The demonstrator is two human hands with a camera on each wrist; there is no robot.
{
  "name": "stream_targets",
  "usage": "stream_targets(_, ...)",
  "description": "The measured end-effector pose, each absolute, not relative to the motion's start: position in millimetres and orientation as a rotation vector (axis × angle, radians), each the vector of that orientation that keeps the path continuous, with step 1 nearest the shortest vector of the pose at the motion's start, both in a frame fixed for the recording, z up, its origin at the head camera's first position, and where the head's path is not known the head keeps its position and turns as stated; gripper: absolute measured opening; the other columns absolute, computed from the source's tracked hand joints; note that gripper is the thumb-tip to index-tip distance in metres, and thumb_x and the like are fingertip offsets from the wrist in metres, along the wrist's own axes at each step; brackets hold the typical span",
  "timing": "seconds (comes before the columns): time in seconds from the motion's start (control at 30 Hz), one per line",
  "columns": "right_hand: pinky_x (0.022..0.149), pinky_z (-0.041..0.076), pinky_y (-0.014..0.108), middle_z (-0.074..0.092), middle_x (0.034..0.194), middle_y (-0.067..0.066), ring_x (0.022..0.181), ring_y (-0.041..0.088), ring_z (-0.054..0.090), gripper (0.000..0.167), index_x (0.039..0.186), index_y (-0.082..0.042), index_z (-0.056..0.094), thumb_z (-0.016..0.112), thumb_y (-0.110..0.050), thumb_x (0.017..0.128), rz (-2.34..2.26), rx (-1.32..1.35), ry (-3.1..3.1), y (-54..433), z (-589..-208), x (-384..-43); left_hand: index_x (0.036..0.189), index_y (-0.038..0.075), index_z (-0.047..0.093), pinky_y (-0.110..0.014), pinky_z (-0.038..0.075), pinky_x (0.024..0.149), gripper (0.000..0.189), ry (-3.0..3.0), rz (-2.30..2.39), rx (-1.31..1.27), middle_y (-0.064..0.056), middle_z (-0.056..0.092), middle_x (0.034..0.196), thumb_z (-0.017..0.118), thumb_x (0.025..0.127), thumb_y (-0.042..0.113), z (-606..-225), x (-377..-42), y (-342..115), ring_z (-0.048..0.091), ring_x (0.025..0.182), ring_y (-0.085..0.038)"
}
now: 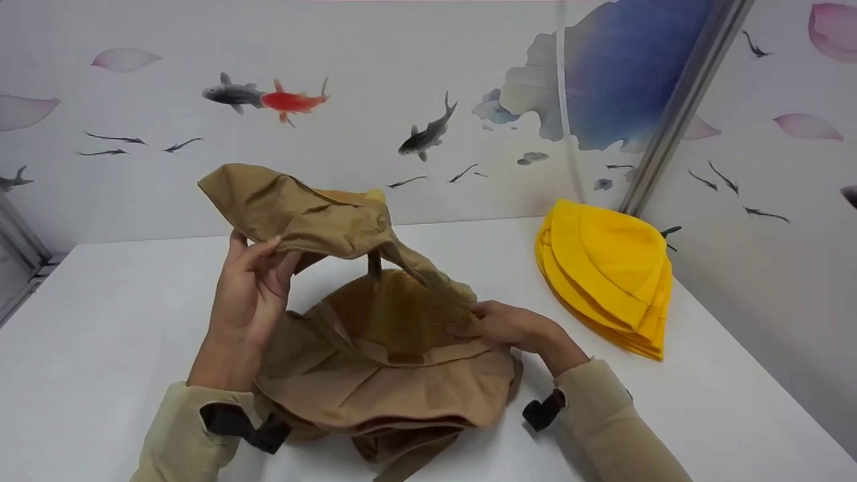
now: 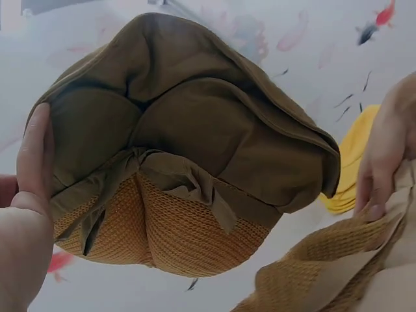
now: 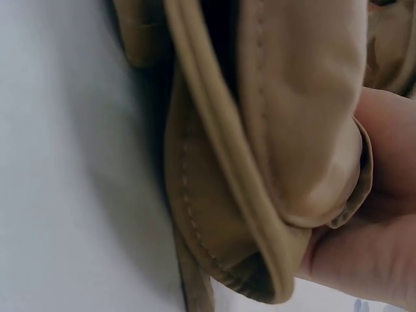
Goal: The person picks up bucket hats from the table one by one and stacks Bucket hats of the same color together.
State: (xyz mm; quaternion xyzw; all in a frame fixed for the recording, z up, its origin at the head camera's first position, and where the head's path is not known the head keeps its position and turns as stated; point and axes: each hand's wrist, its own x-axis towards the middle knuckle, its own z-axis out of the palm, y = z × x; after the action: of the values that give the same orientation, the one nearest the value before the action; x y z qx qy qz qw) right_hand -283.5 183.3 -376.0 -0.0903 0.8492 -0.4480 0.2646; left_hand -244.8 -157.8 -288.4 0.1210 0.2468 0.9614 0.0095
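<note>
My left hand (image 1: 251, 294) pinches the brim of a khaki sun hat (image 1: 301, 217), raised and tilted above the table. In the left wrist view this hat (image 2: 201, 123) shows a tan mesh crown and fabric ties knotted at the band. Below it, more brown hats (image 1: 408, 391) lie stacked on the table, mesh crown and wide brims showing. My right hand (image 1: 522, 328) grips the edge of this stack at its right side. In the right wrist view, fingers (image 3: 370, 260) hold folded brown fabric (image 3: 299, 117); the fingertips are partly hidden.
A stack of yellow bucket hats (image 1: 602, 268) leans at the back right of the white table (image 1: 120, 348). Behind the table stands a white wall (image 1: 361, 40) painted with fish and petals. Black wrist devices show at both sleeves.
</note>
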Motion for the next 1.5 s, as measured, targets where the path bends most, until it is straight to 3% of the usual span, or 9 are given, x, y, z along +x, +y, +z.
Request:
stream_targets(0.23,0.092,0.05,0.028,0.068,0.117,0.005,0.104,0.013,0.059,0.034,0.125,-0.01,0.066,0.056,-0.031,0.101,-1.319,-0.337,2.229,189,-376,-287,0.155,0.026,0.006,-0.023,0.058,0.085,0.065,0.837,2.883,0.51,-0.013,0.024,0.147,0.031,0.104,-0.006,-291,-225,-151,0.068,0.112,-0.022)
stream_targets(0.5,0.085,0.055,0.024,0.065,0.115,0.004,0.101,0.011,0.064,0.065,0.131,-0.003,0.059,0.034,-0.057,0.105,-1.447,-0.161,2.054,193,-378,-290,0.158,0.028,-0.005,-0.023,0.059,0.081,0.073,0.801,2.806,0.539,-0.014,0.026,0.145,0.03,0.104,-0.007,-306,-219,-149,0.07,0.104,-0.02)
stream_targets(0.6,0.082,0.055,0.025,0.06,0.111,0.005,0.098,0.012,0.061,0.074,0.128,-0.001,0.058,0.03,-0.064,0.103,-1.492,-0.114,2.022,192,-379,-291,0.157,0.023,-0.002,-0.024,0.06,0.08,0.069,0.875,2.757,0.533,-0.015,0.03,0.145,0.03,0.104,-0.008,-313,-219,-146,0.07,0.105,-0.019)
stream_targets(0.73,0.093,0.054,0.03,0.057,0.123,0.009,0.109,0.016,0.059,0.084,0.138,-0.001,0.05,0.027,-0.072,0.099,-1.501,-0.141,1.961,193,-378,-291,0.146,0.008,0.016,-0.023,0.06,0.071,0.051,1.098,2.688,0.412,-0.014,0.041,0.134,0.024,0.099,-0.009,-318,-218,-146,0.068,0.096,-0.015)
stream_targets(0.83,0.106,0.048,0.035,0.053,0.14,0.013,0.125,0.019,0.055,0.085,0.147,-0.003,0.041,0.032,-0.072,0.098,-1.481,-0.19,1.9,196,-377,-291,0.121,0.003,0.027,-0.02,0.053,0.06,0.031,1.295,2.644,0.253,-0.009,0.047,0.112,0.023,0.093,-0.008,-318,-219,-150,0.061,0.079,-0.011)
stream_targets(1.07,0.107,0.048,0.033,0.052,0.143,0.016,0.127,0.021,0.055,0.071,0.152,-0.004,0.033,0.067,-0.033,0.096,-1.4,-0.372,1.9,201,-379,-292,0.109,0.006,0.026,-0.018,0.045,0.072,0.024,1.567,2.413,0.069,-0.001,0.036,0.109,0.026,0.088,-0.005,-313,-225,-177,0.044,0.093,-0.01)
stream_targets(1.23,0.103,0.048,0.028,0.053,0.142,0.015,0.123,0.017,0.055,0.067,0.151,-0.004,0.037,0.068,-0.022,0.095,-1.393,-0.355,1.95,198,-380,-293,0.114,0.01,0.033,-0.028,0.052,0.075,0.017,1.747,2.188,0.132,-0.001,0.048,0.105,0.028,0.102,0.019,-312,-232,-199,0.057,0.089,-0.011)
stream_targets(1.37,0.099,0.05,0.026,0.055,0.141,0.016,0.118,0.014,0.058,0.058,0.152,-0.002,0.036,0.057,-0.014,0.1,-1.454,-0.295,1.976,197,-381,-293,0.119,0.019,0.047,-0.039,0.049,0.088,0.045,2.003,1.978,0.111,0.0,0.05,0.116,0.028,0.104,0.057,-312,-237,-212,0.057,0.105,-0.017)
stream_targets(1.5,0.09,0.053,0.024,0.061,0.135,0.015,0.108,0.011,0.063,0.05,0.149,0.0,0.041,0.051,-0.012,0.101,-1.501,-0.168,2.07,196,-382,-293,0.125,0.008,0.056,-0.033,0.054,0.085,0.071,2.309,1.704,-0.061,-0.004,0.059,0.114,0.037,0.097,0.071,-316,-239,-221,0.063,0.098,-0.014)
